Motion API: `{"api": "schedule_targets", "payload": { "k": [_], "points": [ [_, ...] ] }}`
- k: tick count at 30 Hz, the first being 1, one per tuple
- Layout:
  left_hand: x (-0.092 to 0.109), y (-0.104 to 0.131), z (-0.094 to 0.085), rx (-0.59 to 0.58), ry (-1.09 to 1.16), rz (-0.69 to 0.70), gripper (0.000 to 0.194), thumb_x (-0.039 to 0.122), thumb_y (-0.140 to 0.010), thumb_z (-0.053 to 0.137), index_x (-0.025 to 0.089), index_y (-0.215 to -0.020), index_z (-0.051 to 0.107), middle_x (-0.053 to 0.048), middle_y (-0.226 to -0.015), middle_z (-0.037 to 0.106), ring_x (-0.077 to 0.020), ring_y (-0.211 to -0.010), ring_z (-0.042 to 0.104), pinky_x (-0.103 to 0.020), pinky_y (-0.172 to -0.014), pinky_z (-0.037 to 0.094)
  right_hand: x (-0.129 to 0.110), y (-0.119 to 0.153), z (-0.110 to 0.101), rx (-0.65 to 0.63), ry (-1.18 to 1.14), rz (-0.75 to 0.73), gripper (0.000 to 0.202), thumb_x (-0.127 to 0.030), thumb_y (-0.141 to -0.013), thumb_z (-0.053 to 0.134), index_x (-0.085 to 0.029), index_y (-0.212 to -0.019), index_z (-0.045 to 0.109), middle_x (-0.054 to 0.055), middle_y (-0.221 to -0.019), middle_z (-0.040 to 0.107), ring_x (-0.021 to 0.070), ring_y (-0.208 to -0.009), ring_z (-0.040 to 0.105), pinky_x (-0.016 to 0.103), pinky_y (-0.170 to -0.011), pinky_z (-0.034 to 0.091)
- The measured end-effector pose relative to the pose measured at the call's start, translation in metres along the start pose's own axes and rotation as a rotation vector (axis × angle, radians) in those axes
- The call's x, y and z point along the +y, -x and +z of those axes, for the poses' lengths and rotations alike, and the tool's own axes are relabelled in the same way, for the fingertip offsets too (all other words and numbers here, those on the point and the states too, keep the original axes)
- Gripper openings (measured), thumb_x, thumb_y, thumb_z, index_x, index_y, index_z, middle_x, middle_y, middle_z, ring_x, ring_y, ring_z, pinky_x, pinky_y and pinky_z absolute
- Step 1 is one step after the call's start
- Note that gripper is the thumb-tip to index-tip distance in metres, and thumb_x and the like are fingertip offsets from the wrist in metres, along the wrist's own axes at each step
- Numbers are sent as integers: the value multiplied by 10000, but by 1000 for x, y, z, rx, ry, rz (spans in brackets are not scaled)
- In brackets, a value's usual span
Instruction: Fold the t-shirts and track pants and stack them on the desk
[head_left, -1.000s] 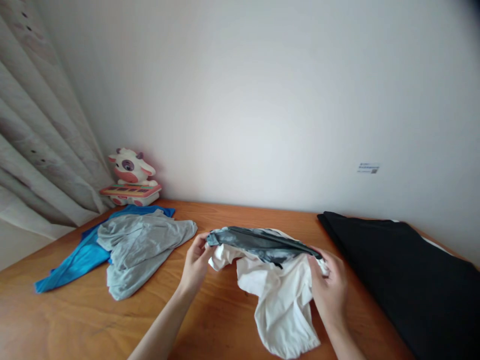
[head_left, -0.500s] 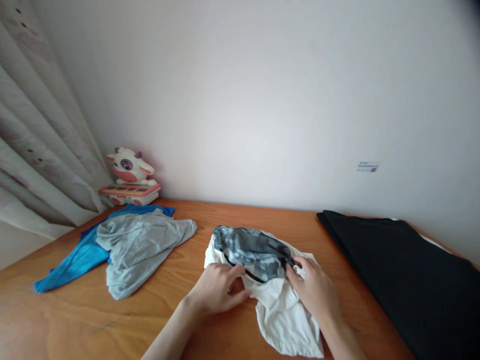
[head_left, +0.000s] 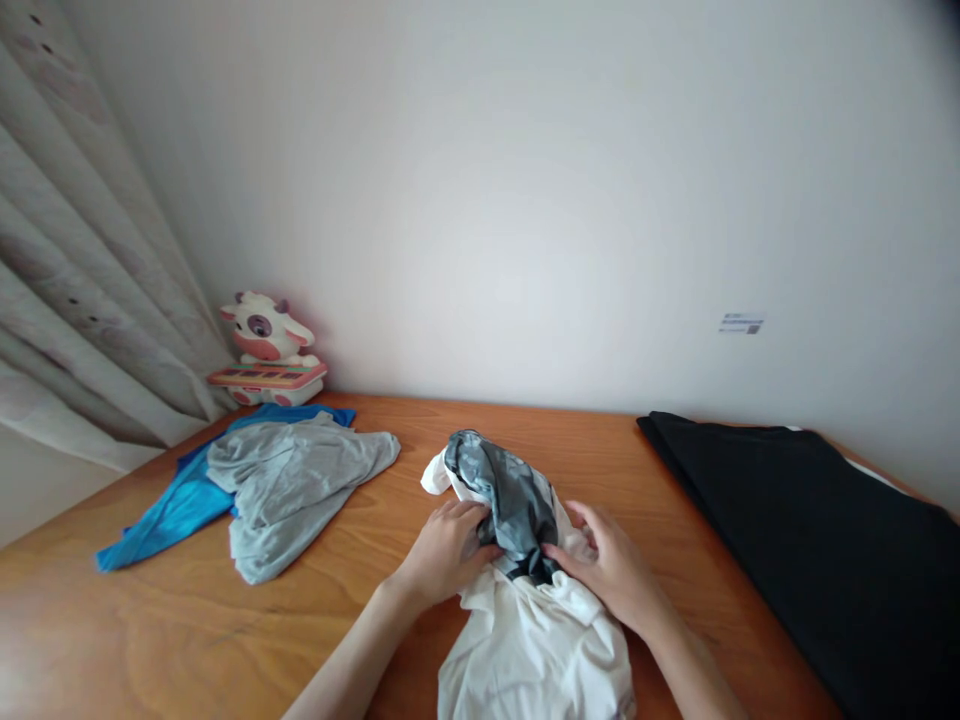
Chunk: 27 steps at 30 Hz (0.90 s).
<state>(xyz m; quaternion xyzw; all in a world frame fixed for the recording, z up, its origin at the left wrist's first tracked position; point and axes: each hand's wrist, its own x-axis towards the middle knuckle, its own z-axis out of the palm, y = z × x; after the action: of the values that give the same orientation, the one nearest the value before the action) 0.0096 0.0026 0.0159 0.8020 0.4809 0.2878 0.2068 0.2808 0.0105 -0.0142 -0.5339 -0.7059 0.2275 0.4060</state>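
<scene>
A white garment (head_left: 536, 645) with a grey patterned part (head_left: 510, 490) lies crumpled on the wooden table at the centre front. My left hand (head_left: 450, 550) is closed on the left edge of the grey part, thumb and fingers around the fabric. On the other side, my right hand (head_left: 604, 560) touches the garment with thumb and fingers bent around the bunched cloth. White fabric spreads below both hands toward the front edge of the view, and a small white end sticks out at the upper left of the grey part.
At the left, a grey garment (head_left: 292, 480) lies over a blue one (head_left: 172, 515). Behind them stands a cow-shaped toy keyboard (head_left: 270, 350) near a curtain (head_left: 75, 270). A folded black cloth (head_left: 810, 530) lies on the table (head_left: 300, 640) at the right, below a wall label (head_left: 741, 323).
The garment has been gathered narrower, with its grey part bunched and turned more upright. White fabric has shifted left and toward the front. My left hand has moved onto the grey part.
</scene>
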Motion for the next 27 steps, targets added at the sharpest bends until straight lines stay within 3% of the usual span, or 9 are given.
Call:
{"api": "schedule_targets", "payload": {
  "k": [3, 6, 9, 13, 15, 19, 21, 24, 27],
  "points": [
    [-1, 0, 0, 16, 84, -22, 132, 326, -855, 690, 268, -967, 729, -66, -1034, 729, -242, -919, 678, -294, -814, 490, 5, -1, 2, -109, -28, 10, 347, -527, -856, 679, -240, -1039, 746, 82, -1051, 766, 282, -966, 708, 389, -855, 528],
    [-5, 1, 2, 23, 162, -98, 359, 351, -782, 773, 282, -1128, 708, -30, -1000, 733, -201, -778, 660, -253, -693, 463, 4, -4, 2, -65, -68, 10, 360, -553, -908, 588, -235, -915, 759, 77, -934, 773, 271, -865, 714, 364, -777, 516],
    [-9, 1, -2, 23, 176, -171, 557, 327, -689, 846, 279, -1220, 688, -6, -935, 751, -181, -673, 633, -247, -646, 441, 7, -7, -4, 133, -114, 79, 456, -635, -868, 585, -217, -896, 767, 98, -901, 775, 276, -831, 706, 363, -760, 512],
    [-19, 0, -19, 256, 55, -223, 231, 194, -752, 716, 272, -964, 763, -8, -870, 756, -201, -739, 664, -264, -713, 455, 20, -11, -15, 512, -242, 380, 618, -726, -740, 662, -158, -965, 755, 156, -939, 782, 315, -870, 708, 390, -772, 532],
    [-28, 1, -28, 390, -29, -247, 148, 212, -822, 639, 260, -914, 745, -26, -907, 746, -215, -802, 677, -281, -747, 474, 28, -13, -17, 618, -353, 460, 652, -728, -701, 698, -148, -995, 736, 158, -979, 778, 316, -914, 711, 387, -786, 544],
    [-42, 4, -40, 519, -318, -284, 234, 203, -920, 492, 227, -1038, 692, -88, -1071, 691, -247, -911, 678, -362, -839, 517, 37, -17, -11, 578, -525, 372, 656, -677, -684, 753, -169, -1093, 683, 131, -1103, 753, 276, -1011, 704, 371, -857, 555],
    [-43, 4, -39, 533, -432, -187, 249, 197, -933, 486, 213, -1100, 669, -122, -1163, 666, -281, -1051, 652, -428, -947, 503, 37, -17, -9, 563, -375, 276, 614, -667, -723, 728, -181, -1095, 679, 130, -1099, 736, 269, -1012, 688, 392, -880, 545],
    [-34, 4, -30, 415, -480, -8, 254, 286, -973, 518, 237, -1190, 639, -119, -1349, 616, -298, -1246, 570, -482, -1066, 451, 31, -13, -11, 522, 50, 74, 500, -686, -814, 620, -198, -894, 700, 119, -928, 705, 267, -894, 649, 411, -850, 511],
    [-22, 4, -17, 228, -487, 79, 380, 369, -978, 553, 277, -1346, 579, -89, -1566, 460, -314, -1415, 432, -514, -1152, 380, 16, -7, -10, 363, 215, -14, 489, -668, -908, 518, -211, -836, 675, 42, -709, 621, 209, -681, 597, 342, -712, 474]
  ]
}}
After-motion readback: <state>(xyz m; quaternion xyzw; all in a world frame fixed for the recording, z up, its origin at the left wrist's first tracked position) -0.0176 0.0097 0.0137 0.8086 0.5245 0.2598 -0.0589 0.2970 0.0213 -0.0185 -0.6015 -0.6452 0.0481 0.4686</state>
